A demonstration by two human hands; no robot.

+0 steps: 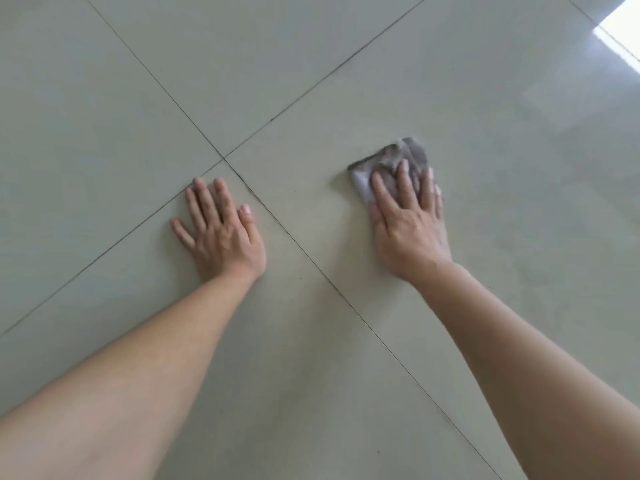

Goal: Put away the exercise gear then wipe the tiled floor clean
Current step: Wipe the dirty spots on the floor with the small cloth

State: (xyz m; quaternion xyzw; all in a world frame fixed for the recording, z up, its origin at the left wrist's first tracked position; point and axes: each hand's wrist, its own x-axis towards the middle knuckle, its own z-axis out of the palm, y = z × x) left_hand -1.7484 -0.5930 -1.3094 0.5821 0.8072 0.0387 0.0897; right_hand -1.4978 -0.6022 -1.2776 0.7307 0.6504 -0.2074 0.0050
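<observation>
Pale grey-green tiled floor (pixel 311 81) fills the whole view, crossed by dark grout lines that meet near the centre. My right hand (pixel 410 220) presses flat on a crumpled grey cloth (pixel 398 157), which sticks out past the fingertips on the tile to the right of the grout crossing. The cloth looks blurred. My left hand (pixel 221 233) lies flat on the floor with fingers spread, holding nothing, just below and left of the grout crossing. No exercise gear is in sight.
A bright patch of reflected light (pixel 620 32) shines on the tiles at the top right. A few tiny dark specks dot the floor near my arms.
</observation>
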